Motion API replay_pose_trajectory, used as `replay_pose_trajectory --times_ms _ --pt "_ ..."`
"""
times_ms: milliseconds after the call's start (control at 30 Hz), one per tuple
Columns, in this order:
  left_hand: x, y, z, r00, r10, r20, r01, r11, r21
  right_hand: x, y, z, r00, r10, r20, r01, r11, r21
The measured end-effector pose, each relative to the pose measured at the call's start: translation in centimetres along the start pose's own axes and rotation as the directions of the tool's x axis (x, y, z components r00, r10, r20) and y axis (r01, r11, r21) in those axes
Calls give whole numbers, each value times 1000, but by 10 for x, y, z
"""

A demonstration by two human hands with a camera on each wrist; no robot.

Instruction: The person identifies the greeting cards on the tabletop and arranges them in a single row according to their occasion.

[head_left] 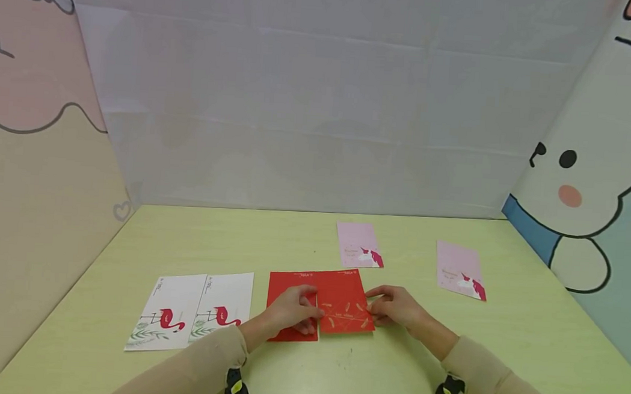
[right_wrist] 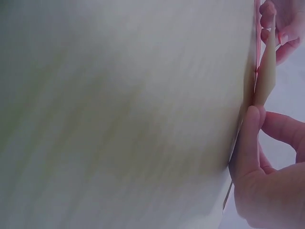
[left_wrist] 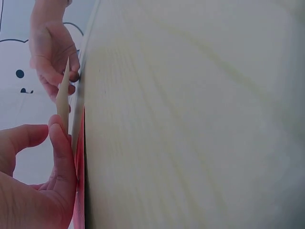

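Two red cards lie side by side in the head view. The right red card [head_left: 344, 301] has pale leaf sprigs and is raised slightly off the table. My right hand [head_left: 398, 310] pinches it at its right edge. Lying over the left red card [head_left: 282, 284], my left hand [head_left: 293, 309] pinches the right card's left edge between thumb and finger. Both wrist views show the raised card's pale underside [left_wrist: 63, 98], with the left fingers [left_wrist: 62, 148] at one edge and the right fingers [right_wrist: 249, 138] at the other.
Two white flamingo cards, one on the left [head_left: 164, 311] and one beside it [head_left: 226, 303], lie on the left of the yellow table [head_left: 193, 238]. Two pink unicorn cards, one at the back [head_left: 357, 242] and one to the right [head_left: 458, 266], lie farther off.
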State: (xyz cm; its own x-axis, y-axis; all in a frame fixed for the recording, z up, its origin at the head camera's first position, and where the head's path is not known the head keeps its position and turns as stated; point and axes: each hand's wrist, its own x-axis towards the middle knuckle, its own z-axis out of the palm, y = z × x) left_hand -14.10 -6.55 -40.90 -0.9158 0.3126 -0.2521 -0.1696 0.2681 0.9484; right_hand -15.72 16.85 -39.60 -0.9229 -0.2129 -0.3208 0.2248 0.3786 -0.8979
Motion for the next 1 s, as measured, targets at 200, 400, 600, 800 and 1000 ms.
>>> replay_pose_trajectory --times_ms 200,400,600,800,1000 --pt "0 -2 0 1000 -1 4 1 1000 -8 1 1 2 1000 2 -19 -2 1000 -21" --pt "-1 -2 0 1000 0 -3 0 1000 13 0 0 5 999 1 -32 -2 999 -47" --pt "-2 -3 0 1000 -2 -6 2 1000 19 -2 0 8 999 4 -49 -7 998 -70" --pt "-1 -3 0 1000 3 2 -3 1000 12 -2 1 7 999 -11 -48 6 996 -93" --pt "0 1 1 1000 24 -8 -24 999 40 -2 1 -3 998 -55 -22 52 990 -128"
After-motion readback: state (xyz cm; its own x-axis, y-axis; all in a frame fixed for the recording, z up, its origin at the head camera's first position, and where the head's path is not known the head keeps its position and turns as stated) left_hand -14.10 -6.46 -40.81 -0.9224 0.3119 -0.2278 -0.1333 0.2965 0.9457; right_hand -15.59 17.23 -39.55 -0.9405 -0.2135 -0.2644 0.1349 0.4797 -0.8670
